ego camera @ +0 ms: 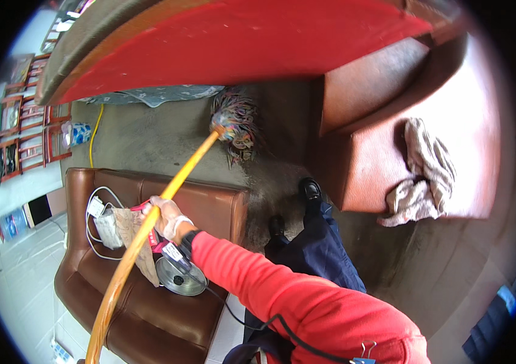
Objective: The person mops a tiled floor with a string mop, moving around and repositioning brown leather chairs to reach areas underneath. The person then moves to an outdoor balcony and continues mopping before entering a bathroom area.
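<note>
My right hand (167,218), with a thin pale glove and a black wrist strap, is closed around the yellow wooden handle (194,157) of a mop. The handle slants from the bottom left up to the mop head (237,118), a bundle of multicoloured cloth strips lying on the dark floor. My left hand is out of view. Beneath the gripping hand is a brown leather sofa (171,314). On its seat lie a metal pot lid (180,277) with a black knob, a brown cloth or sack (142,255) and a white box (108,230) with a white cable.
A red-bottomed piece of furniture (221,45) overhangs the top. A crumpled grey cloth (426,177) lies on a brown leather seat (372,177) at right. My black shoes (310,189) stand between the sofas. A yellow hose or cable (96,136) and wooden chairs (32,118) are at left.
</note>
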Demonstrator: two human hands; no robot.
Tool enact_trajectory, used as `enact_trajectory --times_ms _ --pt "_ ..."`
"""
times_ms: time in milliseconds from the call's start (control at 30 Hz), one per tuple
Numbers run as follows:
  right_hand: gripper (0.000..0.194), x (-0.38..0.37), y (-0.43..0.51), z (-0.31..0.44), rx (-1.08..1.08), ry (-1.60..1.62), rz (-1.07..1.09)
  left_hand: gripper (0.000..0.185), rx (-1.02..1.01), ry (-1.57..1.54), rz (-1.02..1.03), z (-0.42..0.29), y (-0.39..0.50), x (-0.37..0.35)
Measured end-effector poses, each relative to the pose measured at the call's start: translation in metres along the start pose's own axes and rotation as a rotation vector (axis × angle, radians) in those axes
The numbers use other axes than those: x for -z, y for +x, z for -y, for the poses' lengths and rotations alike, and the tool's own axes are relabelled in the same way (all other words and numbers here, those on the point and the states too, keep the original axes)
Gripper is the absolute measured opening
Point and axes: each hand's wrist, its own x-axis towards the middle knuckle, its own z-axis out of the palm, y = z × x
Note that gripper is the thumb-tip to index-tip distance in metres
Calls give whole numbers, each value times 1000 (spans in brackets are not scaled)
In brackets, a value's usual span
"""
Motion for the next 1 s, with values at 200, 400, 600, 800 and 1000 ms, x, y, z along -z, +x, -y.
enact_trajectory --times_ms 200,400,600,800,1000 --pt "23 67 2 38 72 -751 -342 25 86 93 16 -41 -3 -13" --pt "9 99 15 46 42 -483 -534 39 -18 104 329 -51 35 -81" --pt "14 105 5 158 199 -867 -528 17 -257 -275 -342 -141 71 -160" --pt "19 84 -11 238 275 -1045 -748 13 -326 -298 -395 -215 109 -159" --pt "15 88 1 160 438 -666 -726 21 -324 -241 -410 -146 114 -162"
